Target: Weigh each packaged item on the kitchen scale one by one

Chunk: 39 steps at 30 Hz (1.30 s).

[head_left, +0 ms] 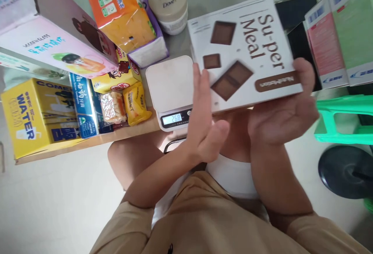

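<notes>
A white "Su-per Meal" box point(230, 55) printed with chocolate squares is tilted above the right part of the table. My right hand point(285, 110) grips it at its lower right corner, thumb and fingers around the edge. My left hand point(204, 118) is held flat at the box's left edge, fingers stretched out together and thumb apart. Whether its fingers press on the box I cannot tell. Left of that hand lies a white kitchen scale point(170, 83) with a lit display, its bare platform partly behind the fingers.
Left of the scale stand a yellow snack packet point(136, 104), a clear-wrapped snack point(113, 107), a toothpaste box point(84, 106), a yellow WATER box point(37, 118) and a large pink box point(70, 48). Behind are a tissue pack point(119, 13) and a Dove jar point(169, 7). A green stool point(344, 118) is at right.
</notes>
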Each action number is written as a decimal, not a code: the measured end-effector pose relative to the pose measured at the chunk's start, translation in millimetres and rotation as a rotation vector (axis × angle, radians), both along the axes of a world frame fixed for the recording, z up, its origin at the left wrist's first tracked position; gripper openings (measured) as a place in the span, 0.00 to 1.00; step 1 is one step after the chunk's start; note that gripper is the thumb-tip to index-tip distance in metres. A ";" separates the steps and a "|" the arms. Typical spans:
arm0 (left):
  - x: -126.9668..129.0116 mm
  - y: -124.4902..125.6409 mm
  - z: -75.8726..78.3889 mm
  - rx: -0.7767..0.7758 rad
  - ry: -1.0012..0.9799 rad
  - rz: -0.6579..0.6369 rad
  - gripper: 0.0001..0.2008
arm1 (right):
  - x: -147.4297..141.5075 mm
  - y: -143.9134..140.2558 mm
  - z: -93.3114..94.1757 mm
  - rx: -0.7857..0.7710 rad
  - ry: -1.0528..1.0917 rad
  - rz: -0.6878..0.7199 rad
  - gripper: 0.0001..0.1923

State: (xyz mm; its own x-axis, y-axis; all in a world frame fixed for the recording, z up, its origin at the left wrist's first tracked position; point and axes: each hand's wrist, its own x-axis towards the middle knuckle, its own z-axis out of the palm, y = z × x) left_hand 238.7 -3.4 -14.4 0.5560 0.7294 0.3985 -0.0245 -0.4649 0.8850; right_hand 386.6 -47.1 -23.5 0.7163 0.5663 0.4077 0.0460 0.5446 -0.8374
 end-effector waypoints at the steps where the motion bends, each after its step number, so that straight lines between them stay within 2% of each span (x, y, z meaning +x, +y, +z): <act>1: 12.7 -4.9 1.7 0.041 -0.034 -0.032 0.40 | 10.2 -2.4 0.4 -0.019 -0.031 -0.068 0.27; 3: 36.5 -14.3 2.7 0.068 -0.071 -0.053 0.39 | 31.3 -6.5 -1.1 -0.056 -0.066 -0.159 0.27; 7: 73.5 -27.7 -3.9 -0.050 -0.031 -0.040 0.41 | 69.7 -13.7 -12.5 -0.089 -0.077 -0.238 0.24; 12: 95.9 -34.1 -19.5 -0.131 -0.026 -0.068 0.38 | 84.1 -34.3 -28.6 -0.197 -0.060 -0.297 0.23; 17: 94.3 -44.6 -34.0 -0.172 -0.006 -0.028 0.34 | 67.5 -69.3 -32.8 -0.482 -0.067 -0.258 0.25; 21: 86.0 -54.6 -41.0 -0.172 -0.068 0.086 0.32 | 56.7 -91.7 -31.6 -0.691 -0.104 -0.369 0.28; 24: 82.8 -58.2 -41.4 -0.180 -0.053 0.161 0.31 | 55.6 -99.0 -31.7 -0.719 -0.112 -0.362 0.32; 29: 86.1 -55.3 -38.2 -0.146 -0.003 0.078 0.31 | 64.2 -101.0 -34.0 -0.686 -0.113 -0.271 0.39; 33: 90.4 -51.3 -38.5 -0.143 -0.011 0.066 0.32 | 67.5 -105.1 -39.7 -0.659 -0.157 -0.238 0.38; 39: 97.2 -48.6 -37.4 -0.143 0.057 0.043 0.32 | 67.2 -121.7 -55.1 -0.743 -0.308 -0.101 0.38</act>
State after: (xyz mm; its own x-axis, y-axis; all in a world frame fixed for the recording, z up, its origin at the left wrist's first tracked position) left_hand 335.9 -52.0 -51.8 0.5418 0.8000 0.2576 0.0448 -0.3336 0.9417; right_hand 453.8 -168.8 -78.6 0.6955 0.7053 0.1372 0.3522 -0.1683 -0.9207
